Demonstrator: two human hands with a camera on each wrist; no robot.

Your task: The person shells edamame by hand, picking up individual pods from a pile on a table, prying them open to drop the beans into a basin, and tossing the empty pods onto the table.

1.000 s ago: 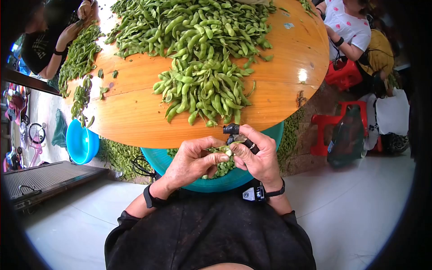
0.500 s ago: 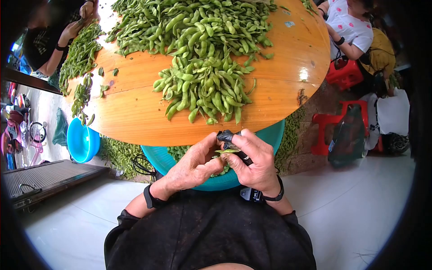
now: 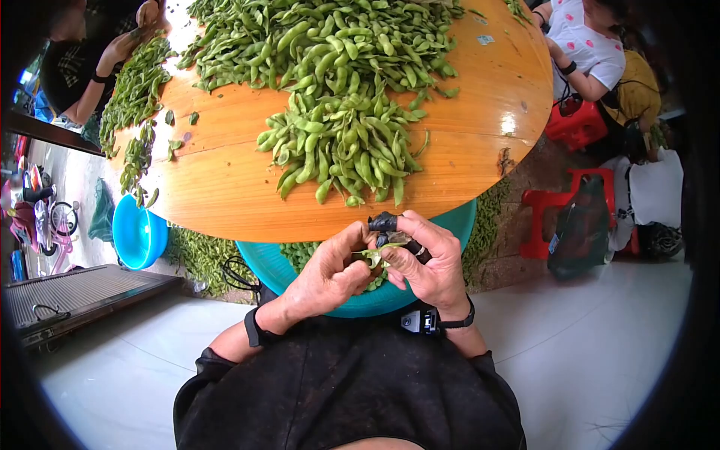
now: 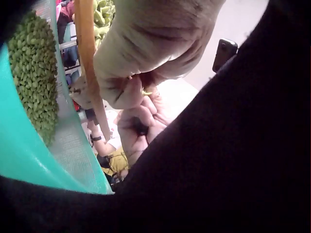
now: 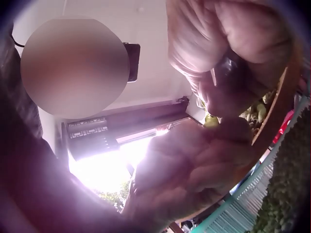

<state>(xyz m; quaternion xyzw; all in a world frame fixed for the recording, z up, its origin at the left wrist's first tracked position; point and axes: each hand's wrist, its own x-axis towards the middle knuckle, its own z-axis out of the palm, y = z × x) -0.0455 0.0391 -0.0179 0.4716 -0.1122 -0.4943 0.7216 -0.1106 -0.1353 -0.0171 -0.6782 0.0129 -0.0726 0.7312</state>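
Over a teal basin [image 3: 259,264], both hands meet at a green soybean pod [image 3: 386,247]. The right hand [image 3: 427,266], with black wrapping on its fingers, pinches the pod between thumb and fingers. From the other side, the left hand [image 3: 328,274] has its thumb and curled fingers on the pod's near end, where a pale part shows. In the left wrist view, shelled green beans [image 4: 34,73] lie in the basin. A bit of the pod [image 5: 211,120] appears between the hands in the right wrist view.
A large heap of pods [image 3: 337,67] covers much of the wooden table [image 3: 217,202], with a smaller pile at its near side. A blue basin [image 3: 139,234] stands at left. Two other people sit around the table. Red stools [image 3: 544,225] and a dark bag [image 3: 581,232] are at right.
Half a second ago a green pod lay across the right fingertips; now both hands are at it and a pale part shows. The hands have shifted only slightly over the basin.
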